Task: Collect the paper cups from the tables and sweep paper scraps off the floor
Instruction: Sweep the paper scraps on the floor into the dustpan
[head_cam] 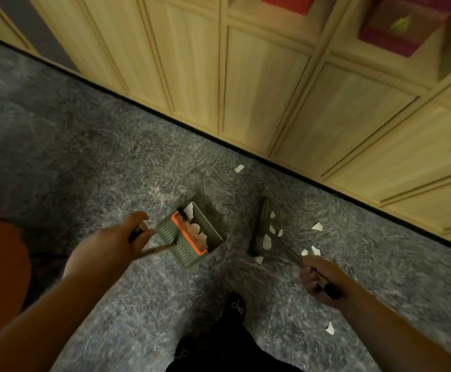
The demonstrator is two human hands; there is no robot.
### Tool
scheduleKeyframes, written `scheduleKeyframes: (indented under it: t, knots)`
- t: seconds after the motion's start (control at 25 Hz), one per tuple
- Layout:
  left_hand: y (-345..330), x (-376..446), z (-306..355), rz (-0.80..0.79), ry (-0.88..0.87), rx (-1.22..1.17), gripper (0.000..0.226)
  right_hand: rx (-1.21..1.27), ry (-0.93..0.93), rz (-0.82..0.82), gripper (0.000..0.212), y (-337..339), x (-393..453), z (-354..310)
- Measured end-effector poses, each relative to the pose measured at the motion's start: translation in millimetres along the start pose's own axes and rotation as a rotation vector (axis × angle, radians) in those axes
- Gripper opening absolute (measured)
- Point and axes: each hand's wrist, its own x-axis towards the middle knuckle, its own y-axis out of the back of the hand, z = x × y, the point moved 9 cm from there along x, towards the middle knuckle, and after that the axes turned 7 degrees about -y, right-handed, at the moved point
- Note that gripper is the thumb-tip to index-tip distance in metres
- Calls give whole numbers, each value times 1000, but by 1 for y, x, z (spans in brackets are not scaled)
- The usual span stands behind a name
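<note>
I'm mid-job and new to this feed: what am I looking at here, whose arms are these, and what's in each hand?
It is one picture from a camera worn on a person's head, looking down at a grey carpet beside wooden cabinets. No machine: the arms are the person's own. The left hand grips the handle of a dustpan already holding some paper scraps. The right hand grips a broom, its head beside loose paper scraps on the carpet. Their dark shoe shows below.

No readable text, labels, brands or numbers. Pink boxes (396, 25) in cabinet (259, 84) cubbies too blurred to read. Small white mark on black shoe (236, 307), no legible lettering.
</note>
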Motion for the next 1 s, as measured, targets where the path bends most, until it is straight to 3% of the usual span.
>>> scheduleKeyframes:
  t: [0.28,0.4,0.52,0.64,0.84,1.0]
  knots:
    - [6,60,18,-51,-32,59,41,116,87,-158,19,-24,-38,-41]
    - [18,83,13,-49,-46,69,39,127,111,-209,8,-58,-37,-61]
    - [29,111,5,-22,-59,68,40,133,90,-251,10,-101,-22,-85]
    - [26,148,-12,-106,-50,86,42,158,79,-268,10,-142,0,-112]
    - [23,208,-27,-140,-105,127,41,251,18,-306,27,-200,41,-145]
    - [13,250,-31,-203,-174,147,42,332,6,-299,35,-210,63,-147]
